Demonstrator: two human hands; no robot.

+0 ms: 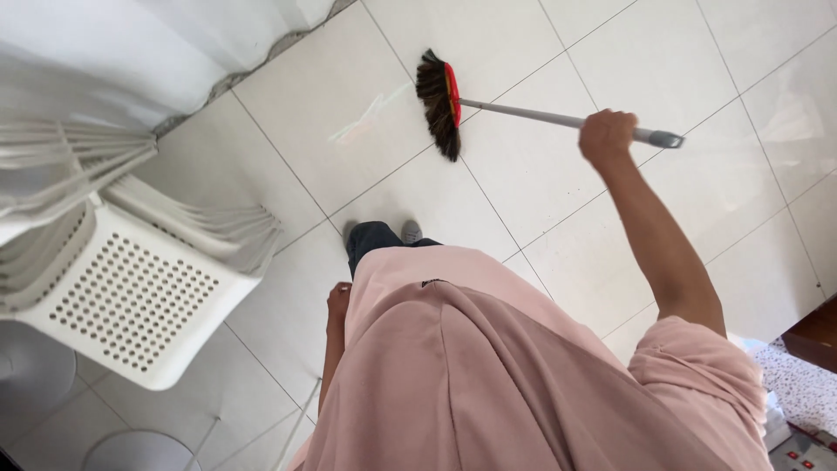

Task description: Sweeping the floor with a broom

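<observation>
A right hand (606,135), fingers wrapped round the grey handle, holds a broom (440,103) on a white tiled floor (540,201) showing no visible debris; the left hand (338,301) hangs free, finger state unclear.

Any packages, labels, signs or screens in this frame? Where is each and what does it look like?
No packages, signs or screens show.
Small dark mark: on the pink garment's front, centre frame; short, dark, too small to make out.
Red band on the dark-bristled broom head: upper centre on the white tiled floor; a plain colour strip, with no label visible.
</observation>
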